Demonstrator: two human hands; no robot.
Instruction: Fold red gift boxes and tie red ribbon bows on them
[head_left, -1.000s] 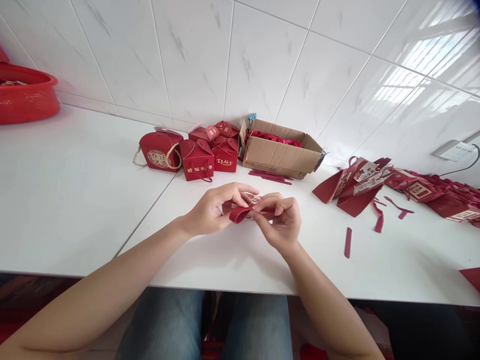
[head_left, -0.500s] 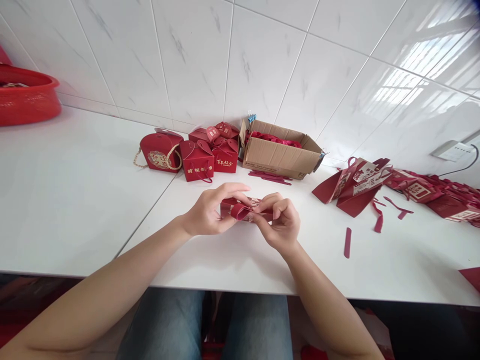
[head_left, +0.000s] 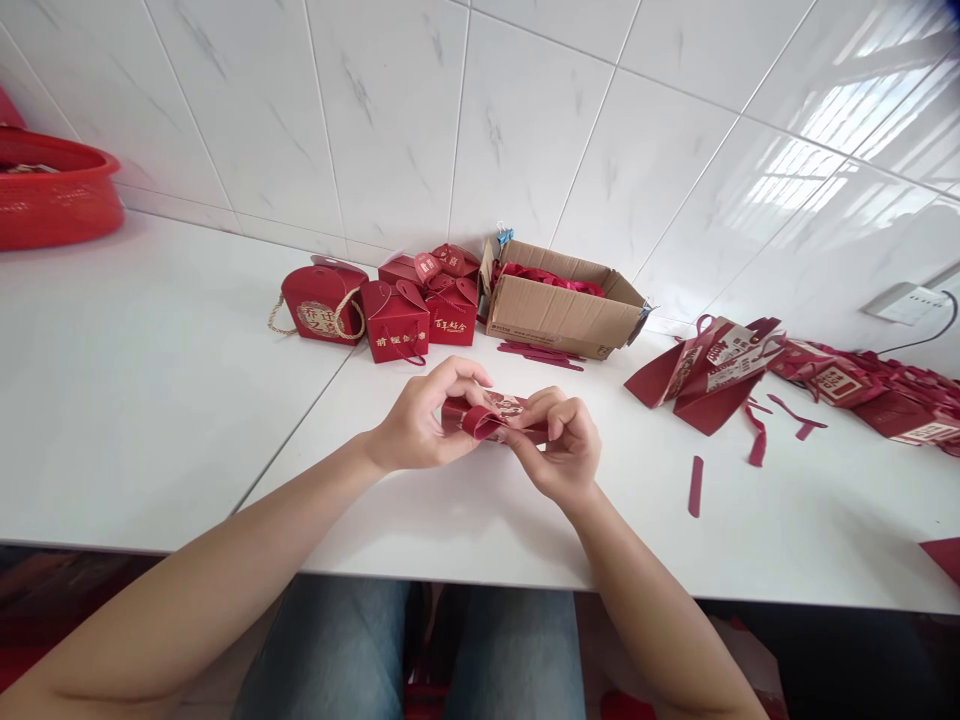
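Note:
A small dark-red paper gift box [head_left: 511, 404] with pale print lies on the white table between my hands. Above it stands a looped red ribbon [head_left: 475, 424]. My left hand [head_left: 420, 420] curls around the loop's left side, thumb below and fingers arched above, partly hiding the box. Thumb and fingertips of my right hand [head_left: 562, 440] pinch the ribbon where the loop comes together. The exact contact of the left fingertips is hard to make out.
Several finished red boxes [head_left: 395, 320] and an open cardboard box [head_left: 555, 315] of red ribbon stand by the tiled wall. Loose ribbon strips [head_left: 696, 486], folded red cartons [head_left: 712, 375] and a pile of boxes [head_left: 892, 390] lie to the right. A red basket [head_left: 60, 200] is far left.
My left fingers have lifted and curled slightly above the loop. The right hand keeps its pinch, and the box and ribbon stay nearly in place.

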